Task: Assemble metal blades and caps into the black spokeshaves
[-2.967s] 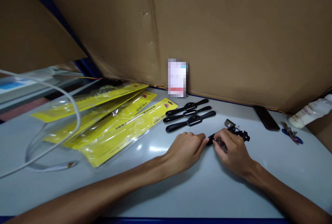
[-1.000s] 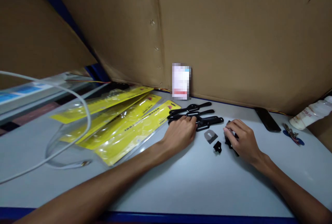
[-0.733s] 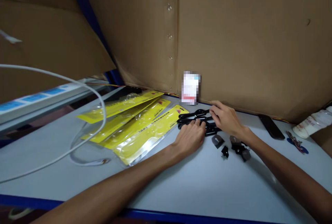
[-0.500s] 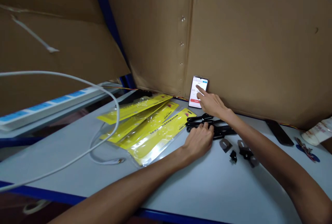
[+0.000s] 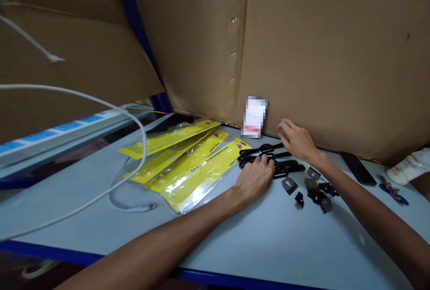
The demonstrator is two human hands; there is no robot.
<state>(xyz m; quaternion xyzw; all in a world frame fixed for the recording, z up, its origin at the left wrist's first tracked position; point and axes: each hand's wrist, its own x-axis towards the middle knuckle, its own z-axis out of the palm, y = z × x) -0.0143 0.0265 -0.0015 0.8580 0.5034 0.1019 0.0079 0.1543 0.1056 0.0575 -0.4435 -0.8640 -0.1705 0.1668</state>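
My left hand [image 5: 255, 175] lies over a cluster of black spokeshave bodies [image 5: 289, 167], its fingers bent around one of them. Part of that body is hidden under the hand. Raised above the table, to the right of a propped-up phone [image 5: 254, 117], my right hand [image 5: 297, 141] is empty, with loosely curved fingers apart from each other. It touches neither the phone nor the spokeshaves. Below the right forearm lie slotted grey blades [image 5: 289, 185] and small black caps [image 5: 298, 200]. Yellow blister packs marked as woodworking tools [image 5: 201, 169] overlap left of my left hand.
A white cable [image 5: 145, 146] loops across the left side. Beyond it is a power strip [image 5: 57, 134]. A dark phone [image 5: 359, 169], a small bundle of wires [image 5: 393, 191] and a white bag [image 5: 408, 166] lie at right. Cardboard walls [image 5: 336, 57] back the table.
My right hand has drawn back from the phone screen to the right, and its pointing finger has relaxed. My left hand stays on the spokeshave bodies. The view has shifted slightly.
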